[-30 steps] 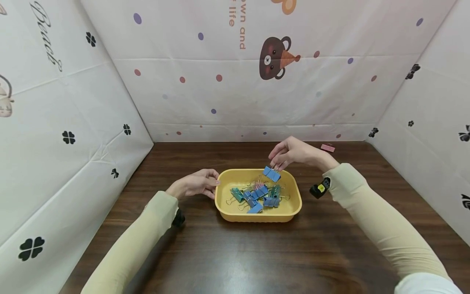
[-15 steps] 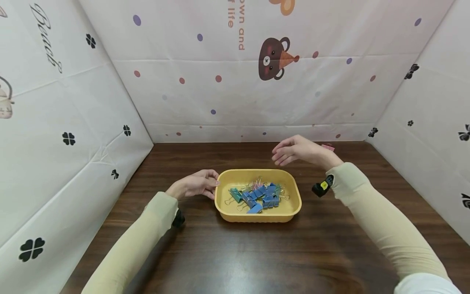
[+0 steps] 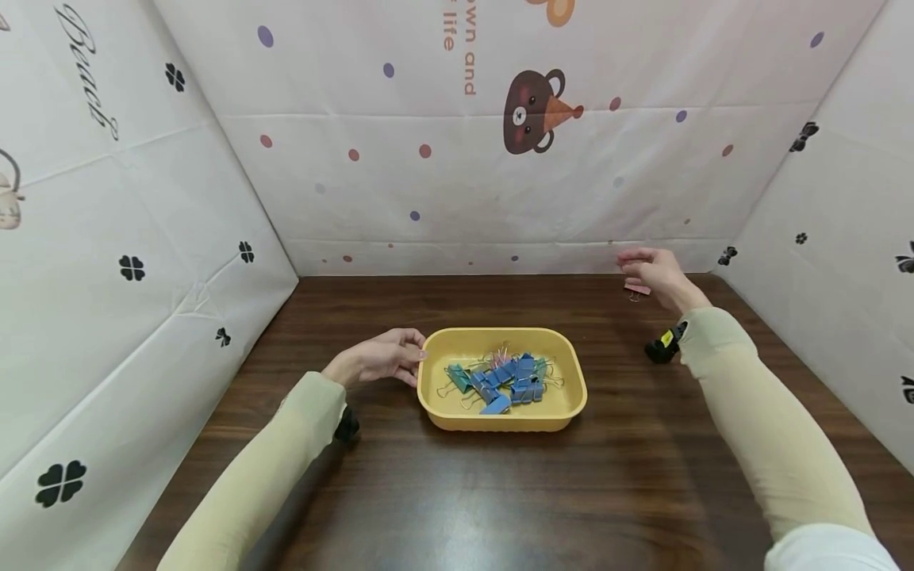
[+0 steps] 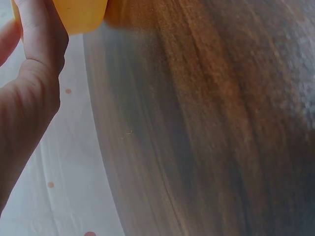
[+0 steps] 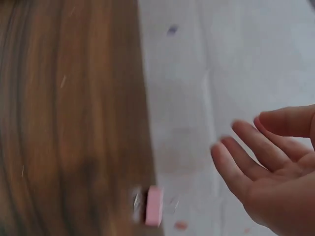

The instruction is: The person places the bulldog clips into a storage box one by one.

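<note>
At the middle of the table stands a yellow plastic tray (image 3: 500,423). In it lies a pile of blue binder clips (image 3: 524,391), with a green binder clip (image 3: 459,378) at the left side and a pink one (image 3: 498,361) towards the back. My left hand (image 3: 382,357) grips the tray's left rim, thumb and fingers at its edge; the left wrist view shows only part of that hand. A lone pink binder clip (image 3: 637,289) lies at the back right of the table. My right hand (image 3: 658,274) hovers close by it, fingers loosely spread and holding nothing.
The dark wooden table (image 3: 457,492) meets a white patterned sheet (image 3: 428,190) along its back edge. Similar sheets rise at the left and right sides.
My right hand has let a blue binder clip drop into the tray, then moved right towards the lone pink clip. The left hand and tray have stayed in place.
</note>
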### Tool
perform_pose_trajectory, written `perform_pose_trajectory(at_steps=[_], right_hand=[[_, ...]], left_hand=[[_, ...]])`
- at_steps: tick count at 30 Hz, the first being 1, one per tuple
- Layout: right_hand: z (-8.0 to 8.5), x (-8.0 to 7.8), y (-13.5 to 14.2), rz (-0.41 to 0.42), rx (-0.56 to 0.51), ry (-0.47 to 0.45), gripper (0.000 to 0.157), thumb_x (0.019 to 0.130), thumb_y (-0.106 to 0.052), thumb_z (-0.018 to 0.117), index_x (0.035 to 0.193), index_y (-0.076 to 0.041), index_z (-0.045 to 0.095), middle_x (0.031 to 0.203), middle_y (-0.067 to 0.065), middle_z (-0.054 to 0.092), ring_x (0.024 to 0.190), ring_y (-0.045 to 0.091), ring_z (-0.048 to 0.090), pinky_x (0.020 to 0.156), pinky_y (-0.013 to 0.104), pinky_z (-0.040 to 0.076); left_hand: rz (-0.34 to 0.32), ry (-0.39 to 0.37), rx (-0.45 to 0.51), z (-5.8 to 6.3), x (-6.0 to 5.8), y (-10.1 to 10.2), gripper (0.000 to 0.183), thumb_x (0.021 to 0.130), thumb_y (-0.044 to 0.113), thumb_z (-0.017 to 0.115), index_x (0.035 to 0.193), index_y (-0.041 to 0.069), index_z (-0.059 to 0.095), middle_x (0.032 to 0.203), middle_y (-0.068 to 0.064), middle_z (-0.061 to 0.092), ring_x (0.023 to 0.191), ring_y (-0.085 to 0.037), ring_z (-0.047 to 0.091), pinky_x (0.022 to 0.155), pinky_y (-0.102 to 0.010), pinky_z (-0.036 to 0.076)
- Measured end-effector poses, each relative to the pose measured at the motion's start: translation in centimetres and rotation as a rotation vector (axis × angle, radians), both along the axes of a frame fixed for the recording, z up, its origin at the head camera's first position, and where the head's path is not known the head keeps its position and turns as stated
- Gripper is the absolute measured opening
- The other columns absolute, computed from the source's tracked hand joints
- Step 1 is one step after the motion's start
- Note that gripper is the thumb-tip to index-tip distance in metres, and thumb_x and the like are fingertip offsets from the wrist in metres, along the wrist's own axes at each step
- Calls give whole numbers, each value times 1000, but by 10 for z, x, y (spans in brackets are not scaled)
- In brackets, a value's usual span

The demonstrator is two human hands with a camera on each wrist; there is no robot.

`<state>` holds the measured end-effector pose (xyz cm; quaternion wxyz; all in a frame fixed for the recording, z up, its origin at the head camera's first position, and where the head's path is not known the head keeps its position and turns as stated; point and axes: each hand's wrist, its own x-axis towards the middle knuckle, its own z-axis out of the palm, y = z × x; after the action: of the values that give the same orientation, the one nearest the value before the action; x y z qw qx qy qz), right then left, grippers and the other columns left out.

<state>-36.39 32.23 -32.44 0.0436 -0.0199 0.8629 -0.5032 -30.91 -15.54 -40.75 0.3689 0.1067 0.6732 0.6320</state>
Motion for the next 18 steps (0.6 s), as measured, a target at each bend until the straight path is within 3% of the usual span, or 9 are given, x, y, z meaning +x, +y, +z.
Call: perform_pose_trajectory(at_steps=[3, 5, 7, 11, 14, 18], right_hand=[[-12, -5, 15, -13, 144, 5, 52, 101, -9, 40, 149, 4, 25, 151, 24, 34, 131, 34, 45, 107, 43, 43], [-20, -7, 24, 6, 222, -19, 56, 101, -7, 37, 151, 5, 14, 154, 32, 17, 140, 47, 25, 111, 55, 33], [-28, -9, 31, 28, 278, -42, 61, 100, -6, 37, 151, 5, 6, 154, 36, 10, 141, 51, 15, 111, 60, 28], [-42, -13, 39, 42, 405, 6, 66, 93, -2, 40, 149, 11, 8, 146, 42, 22, 133, 53, 27, 102, 60, 32], [-50, -16, 41, 40, 489, 62, 67, 87, 0, 42, 146, 15, 12, 139, 44, 30, 124, 55, 34, 103, 63, 32], [-53, -18, 41, 53, 506, 35, 68, 89, 0, 41, 147, 13, 9, 141, 44, 26, 129, 57, 29, 105, 65, 30]], left_hand=[[7, -1, -6, -1, 0, 0, 20, 100, 9, 50, 114, 4, 38, 89, -7, 56, 72, -17, 63, 67, -30, 59], [10, -5, -6, -2, -1, 0, 20, 100, 9, 50, 114, 4, 38, 89, -7, 56, 72, -17, 63, 67, -30, 59], [8, -6, -5, -2, -1, -1, 19, 100, 9, 50, 114, 4, 38, 89, -7, 56, 72, -17, 63, 67, -31, 59], [12, -8, -1, -1, -1, -1, 17, 100, 8, 50, 113, 5, 39, 89, -8, 57, 72, -18, 63, 67, -31, 60], [12, -5, 1, -1, -1, -1, 17, 100, 7, 49, 113, 5, 39, 89, -9, 57, 72, -18, 63, 68, -31, 60], [2, -1, 10, -2, 0, 0, 19, 100, 6, 49, 115, 3, 38, 89, -9, 56, 73, -18, 63, 68, -31, 60]])
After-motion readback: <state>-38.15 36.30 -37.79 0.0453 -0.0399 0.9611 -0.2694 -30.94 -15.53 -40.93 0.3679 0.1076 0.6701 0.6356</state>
